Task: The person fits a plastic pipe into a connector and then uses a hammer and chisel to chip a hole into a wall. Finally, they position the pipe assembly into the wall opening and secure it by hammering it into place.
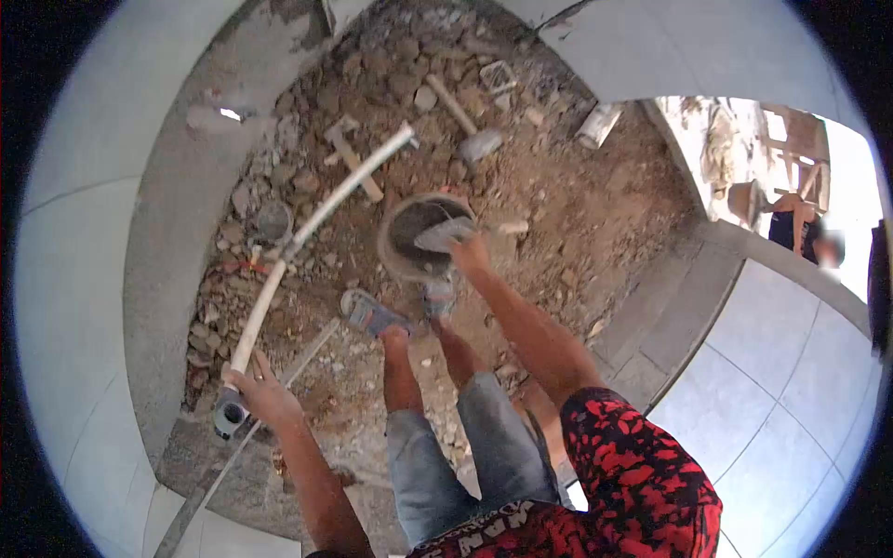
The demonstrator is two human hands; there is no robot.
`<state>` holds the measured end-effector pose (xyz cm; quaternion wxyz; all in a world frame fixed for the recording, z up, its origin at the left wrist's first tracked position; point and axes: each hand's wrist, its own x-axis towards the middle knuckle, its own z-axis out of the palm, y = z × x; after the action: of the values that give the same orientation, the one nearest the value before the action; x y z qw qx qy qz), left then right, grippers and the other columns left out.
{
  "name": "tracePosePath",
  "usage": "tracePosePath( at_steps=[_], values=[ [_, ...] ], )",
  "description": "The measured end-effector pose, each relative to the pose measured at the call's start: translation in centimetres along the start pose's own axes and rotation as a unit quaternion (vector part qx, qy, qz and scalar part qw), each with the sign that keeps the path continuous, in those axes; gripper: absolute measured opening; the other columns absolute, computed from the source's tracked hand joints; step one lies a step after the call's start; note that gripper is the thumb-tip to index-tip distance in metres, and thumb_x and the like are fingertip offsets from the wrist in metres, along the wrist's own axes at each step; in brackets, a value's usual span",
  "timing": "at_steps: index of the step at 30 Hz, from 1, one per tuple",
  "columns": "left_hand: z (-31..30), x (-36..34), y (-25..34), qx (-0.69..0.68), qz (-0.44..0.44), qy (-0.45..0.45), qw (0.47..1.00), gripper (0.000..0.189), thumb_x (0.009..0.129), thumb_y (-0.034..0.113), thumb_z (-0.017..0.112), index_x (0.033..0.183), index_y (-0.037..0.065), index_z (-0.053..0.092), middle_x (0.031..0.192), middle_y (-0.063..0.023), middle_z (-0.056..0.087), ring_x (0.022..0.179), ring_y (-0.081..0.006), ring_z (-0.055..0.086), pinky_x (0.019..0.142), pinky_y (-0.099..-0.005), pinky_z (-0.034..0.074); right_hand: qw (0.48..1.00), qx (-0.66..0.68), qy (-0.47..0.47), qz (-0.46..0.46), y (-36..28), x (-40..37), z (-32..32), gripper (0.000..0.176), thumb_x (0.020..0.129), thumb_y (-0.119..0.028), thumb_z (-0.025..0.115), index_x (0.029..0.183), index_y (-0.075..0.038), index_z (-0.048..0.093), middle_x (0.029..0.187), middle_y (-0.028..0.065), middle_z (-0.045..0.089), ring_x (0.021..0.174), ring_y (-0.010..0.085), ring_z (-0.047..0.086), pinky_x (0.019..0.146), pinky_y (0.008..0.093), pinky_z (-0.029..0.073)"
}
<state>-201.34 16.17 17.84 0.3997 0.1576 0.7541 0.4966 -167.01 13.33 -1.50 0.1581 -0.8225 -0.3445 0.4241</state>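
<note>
My left hand [267, 395] is at the lower left, its fingers round the lower end of a long pale pipe [327, 206], beside a grey fitting [230, 413]. The pipe slants up to the right over the rubble. My right hand [470, 253] is closed on a trowel [444, 234], whose grey blade lies over a round bucket [395, 259]. Dark grey material shows inside the bucket. The trowel's handle is hidden in my fingers.
A mallet [479, 145] and a wooden piece [357, 166] lie on the rubble beyond the bucket. A thin rod [298, 368] slants near my left hand. White tiles [763, 358] border the dirt at the right. Another person [793, 232] is at the far right.
</note>
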Motion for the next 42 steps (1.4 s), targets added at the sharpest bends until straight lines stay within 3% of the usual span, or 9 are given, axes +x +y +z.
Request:
tracePosePath(
  at_steps=[3,5,11,24,31,34,36,39,42],
  values=[
    [-0.1,-0.3,0.5,0.033,-0.010,0.003,0.999,0.068,0.083,0.053,0.034,0.131,0.011,0.013,0.130,-0.0173,0.021,0.118,-0.0291,0.031,0.099,-0.0472,0.017,0.997,-0.031,-0.032,0.065,1.7,0.7,-7.9,0.031,0.074,-0.027,0.055,0.090,0.000,0.057,0.083,0.0170,0.059,0.081,0.0303,0.057,0.068,0.0370,0.043],
    [1.9,-1.5,2.0,-0.038,-0.052,0.035,0.997,0.071,0.081,0.043,0.044,0.128,-0.001,0.014,0.127,-0.0186,0.023,0.115,-0.0297,0.034,0.097,-0.0358,0.036,0.999,-0.012,0.004,0.043,5.0,1.4,-10.7,0.028,0.075,-0.024,0.055,0.090,0.000,0.057,0.080,0.0163,0.060,0.077,0.0293,0.058,0.066,0.0370,0.044],
    [4.2,-1.4,1.9,0.000,-0.042,0.037,0.998,0.068,0.082,0.036,0.047,0.128,-0.001,0.014,0.130,-0.0167,0.021,0.115,-0.0310,0.033,0.097,-0.0367,0.035,0.991,-0.080,0.107,-0.005,2.6,-0.7,-22.2,0.024,0.076,-0.021,0.054,0.094,-0.005,0.056,0.085,0.0175,0.059,0.080,0.0299,0.057,0.069,0.0366,0.044],
    [6.5,-0.7,2.0,-0.032,0.006,0.026,0.999,0.079,0.078,0.048,0.047,0.129,0.000,0.011,0.131,-0.0173,0.020,0.116,-0.0293,0.033,0.098,-0.0333,0.032,0.971,-0.164,0.172,0.041,12.3,4.9,-22.9,0.027,0.073,-0.025,0.057,0.089,-0.003,0.052,0.084,0.0203,0.057,0.086,0.0369,0.053,0.070,0.0412,0.042],
    [6.0,3.9,-1.2,0.006,-0.091,0.032,0.995,0.084,0.076,0.052,0.049,0.130,0.000,0.009,0.130,-0.0164,0.025,0.114,-0.0239,0.039,0.095,-0.0360,0.033,0.918,-0.377,-0.030,0.117,13.5,4.3,-24.3,0.040,0.073,-0.028,0.054,0.106,-0.006,0.049,0.094,0.0225,0.056,0.092,0.0364,0.053,0.074,0.0405,0.042],
    [5.1,6.9,-3.4,0.070,-0.087,-0.016,0.994,0.083,0.075,0.059,0.040,0.131,0.003,0.012,0.131,-0.0155,0.027,0.116,-0.0242,0.036,0.095,-0.0344,0.029,0.942,-0.331,-0.047,-0.015,2.9,3.0,-20.7,0.038,0.076,-0.028,0.051,0.106,-0.005,0.051,0.095,0.0226,0.055,0.091,0.0363,0.053,0.075,0.0404,0.042],
    [5.9,7.5,-3.2,0.105,-0.049,-0.001,0.993,0.085,0.074,0.067,0.030,0.133,0.008,0.011,0.132,-0.0138,0.027,0.117,-0.0223,0.034,0.094,-0.0308,0.027,0.989,0.139,-0.045,-0.028,13.6,9.7,-16.2,0.037,0.077,-0.026,0.050,0.106,-0.005,0.051,0.096,0.0219,0.055,0.092,0.0355,0.052,0.075,0.0397,0.042],
    [5.6,8.8,-3.7,0.137,-0.055,-0.051,0.988,0.084,0.075,0.067,0.029,0.132,0.007,0.013,0.131,-0.0111,0.029,0.119,-0.0227,0.032,0.098,-0.0368,0.018,0.975,-0.190,-0.061,-0.098,1.7,12.4,-10.7,0.033,0.080,-0.022,0.048,0.108,-0.005,0.049,0.095,0.0207,0.055,0.091,0.0352,0.052,0.075,0.0380,0.042],
    [7.6,10.3,-3.8,0.105,0.108,-0.001,0.989,0.056,0.078,0.042,0.052,0.113,0.001,0.037,0.111,-0.0125,0.043,0.095,-0.0200,0.047,0.080,-0.0312,0.039,0.911,-0.230,-0.042,-0.339,-4.5,18.3,-3.9,0.032,0.081,-0.022,0.048,0.107,-0.004,0.048,0.090,0.0199,0.056,0.088,0.0347,0.053,0.072,0.0394,0.043]
  ],
)
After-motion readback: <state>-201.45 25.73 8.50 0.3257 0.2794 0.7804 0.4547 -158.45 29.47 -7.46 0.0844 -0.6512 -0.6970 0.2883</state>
